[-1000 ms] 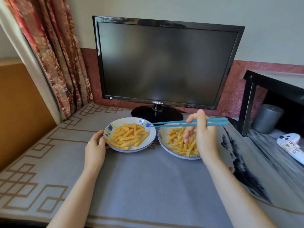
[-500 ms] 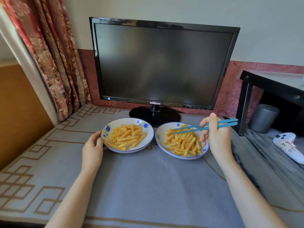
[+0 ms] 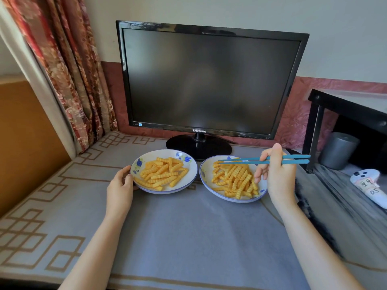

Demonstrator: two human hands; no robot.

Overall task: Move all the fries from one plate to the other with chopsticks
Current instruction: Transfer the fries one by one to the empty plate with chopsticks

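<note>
Two white plates with blue flowers sit side by side on the grey cloth, both heaped with orange crinkle-cut fries. My left hand (image 3: 120,186) holds the left rim of the left plate (image 3: 146,156). My right hand (image 3: 277,174) grips a pair of blue chopsticks (image 3: 247,160) at the right side of the right plate (image 3: 204,174). The chopsticks lie nearly level, and their tips reach the fries (image 3: 234,178) at the far left of that plate. The fries on the left plate (image 3: 163,174) lie untouched.
A black Samsung monitor (image 3: 209,80) stands just behind the plates, its base (image 3: 199,146) close to their far rims. At the right are a black shelf (image 3: 345,109), a grey cylinder (image 3: 339,149) and a white controller (image 3: 368,184). A curtain (image 3: 69,70) hangs at the left.
My right hand has swung from above the left plate back over the right plate, and the chopstick tips now rest at its fries. My left hand stays on the left plate's rim.
</note>
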